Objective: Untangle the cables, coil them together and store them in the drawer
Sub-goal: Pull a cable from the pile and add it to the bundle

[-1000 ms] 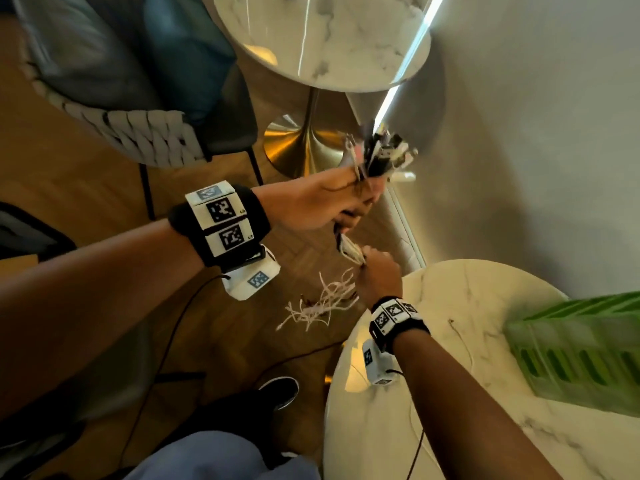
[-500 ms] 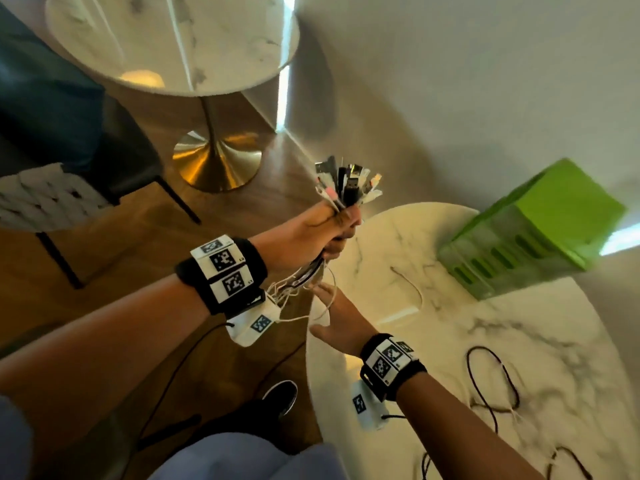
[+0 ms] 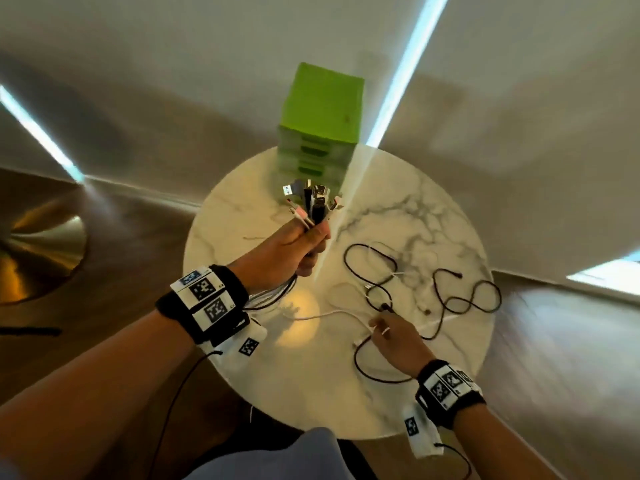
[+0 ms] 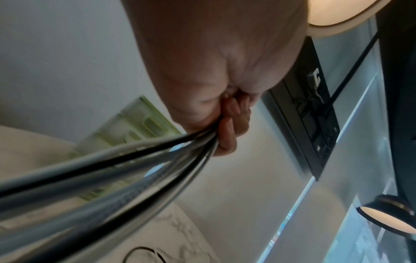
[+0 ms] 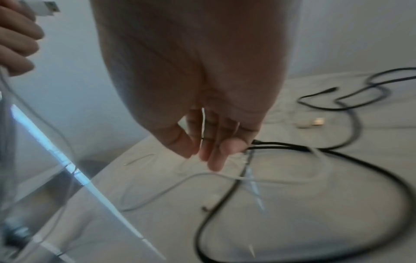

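Observation:
My left hand (image 3: 298, 247) (image 4: 225, 133) grips a bundle of black and white cables (image 3: 311, 206) (image 4: 135, 169) upright over the round marble table (image 3: 311, 393). The plugs fan out above the fist and the cords trail down past my wrist. My right hand (image 3: 388, 332) (image 5: 207, 146) is low on the table among loose cables. Its fingers hang nearly straight, a thin white cable (image 3: 329, 313) (image 5: 180, 179) runs between them, and a fingertip touches black cable ends. More black cable (image 3: 460, 303) (image 5: 382, 178) loops to the right. The green drawer unit (image 3: 323, 109) (image 4: 139, 121) stands at the table's far edge, drawers closed.
The table is small, with its edge close on every side and wooden floor around it. Another table's gold pedestal base (image 3: 38, 251) is at the far left. A grey wall rises behind the drawer unit. My knee (image 3: 270, 459) is below the near edge.
The head view swung right, over the table. My left hand carried the bundle from beside the table to above it. My right hand left the bundle and went down to the loose cables.

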